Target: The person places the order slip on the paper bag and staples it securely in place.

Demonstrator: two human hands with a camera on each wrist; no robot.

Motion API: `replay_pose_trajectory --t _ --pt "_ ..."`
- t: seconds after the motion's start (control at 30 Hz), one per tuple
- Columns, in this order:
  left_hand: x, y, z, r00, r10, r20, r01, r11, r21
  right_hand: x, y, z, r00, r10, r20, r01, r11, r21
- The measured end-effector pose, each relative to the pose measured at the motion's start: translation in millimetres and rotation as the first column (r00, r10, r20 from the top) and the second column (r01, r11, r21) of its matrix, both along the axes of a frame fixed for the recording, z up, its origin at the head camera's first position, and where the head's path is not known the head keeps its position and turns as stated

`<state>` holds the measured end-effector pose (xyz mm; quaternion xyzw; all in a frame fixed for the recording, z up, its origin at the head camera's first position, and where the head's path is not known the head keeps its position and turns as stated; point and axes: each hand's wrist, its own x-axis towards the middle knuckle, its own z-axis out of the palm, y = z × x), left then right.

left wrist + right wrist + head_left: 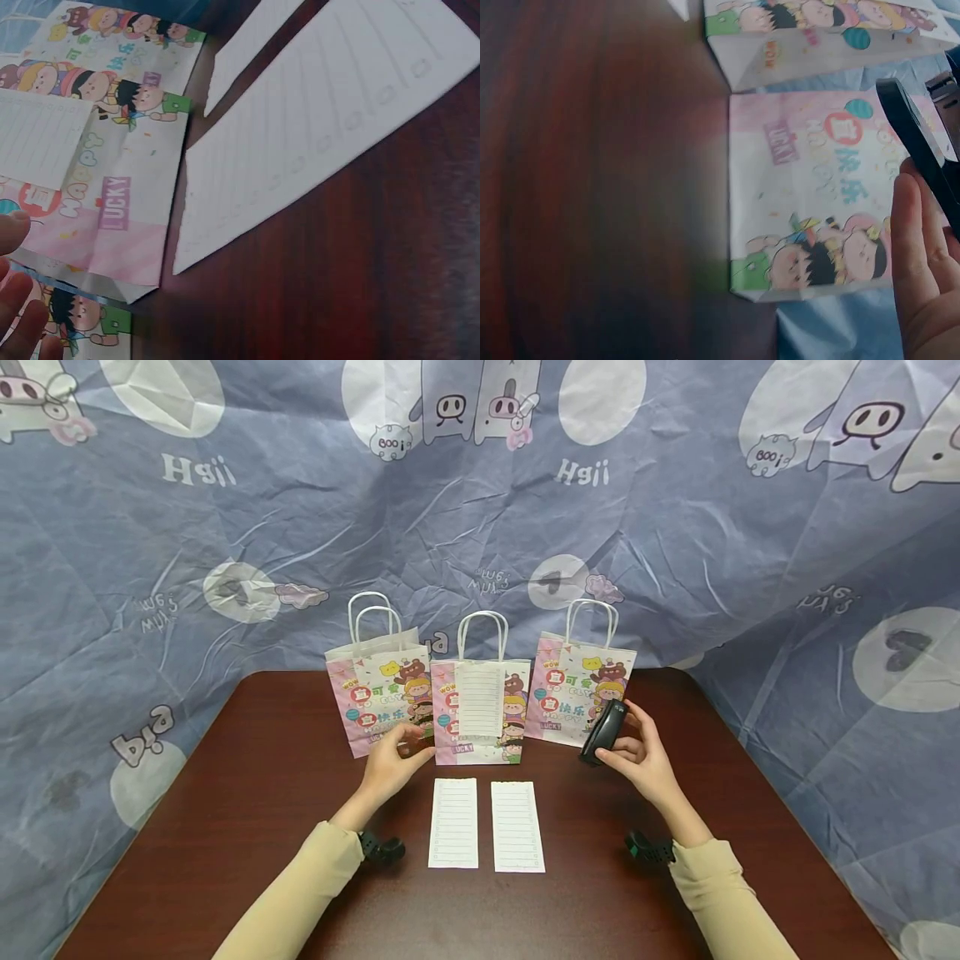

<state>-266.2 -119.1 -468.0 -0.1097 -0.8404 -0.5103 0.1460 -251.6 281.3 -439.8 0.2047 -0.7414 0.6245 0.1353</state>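
My right hand (642,760) grips a black stapler (604,732), holding it upright before the right gift bag (551,693). In the right wrist view the stapler (915,142) stands slightly spread, with its metal part showing at the edge. My left hand (388,768) is beside the lower left edge of the middle gift bag (480,755), thumb and fingers apart with nothing between them. A lined paper slip (481,697) lies against the front of that bag, its top at the bag's upper edge. In the left wrist view only fingertips (15,300) show, close over the bag.
At the left stands another gift bag (360,718) with two white handle loops. Two lined slips (453,823) lie side by side on the dark wooden table (585,893) before the middle bag. A patterned blue cloth (315,527) hangs behind the table.
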Motion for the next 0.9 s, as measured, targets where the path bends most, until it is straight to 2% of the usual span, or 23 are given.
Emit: replay_pose_trajectory --t 0.2,0.33,0.5,0.9 --pt "9.2 -1 -12.1 0.998 -0.018 0.057 0.023 0.996 -0.083 9.4 11 -11.1 0.997 -0.012 0.078 0.006 0.997 0.075" --pt "12.7 -1 -19.9 0.996 -0.044 0.079 0.053 0.993 -0.105 13.2 18 -19.3 0.992 -0.004 0.123 -0.009 0.994 0.105" --pt "15.3 0 -28.4 0.994 -0.079 0.075 0.086 0.992 -0.093 16.9 25 -33.1 0.985 0.005 0.172 -0.025 0.993 0.114" --pt "20.5 2 -47.5 0.992 -0.089 0.085 0.096 0.992 -0.086 22.6 35 -56.0 0.973 0.045 0.226 -0.065 0.995 0.082"
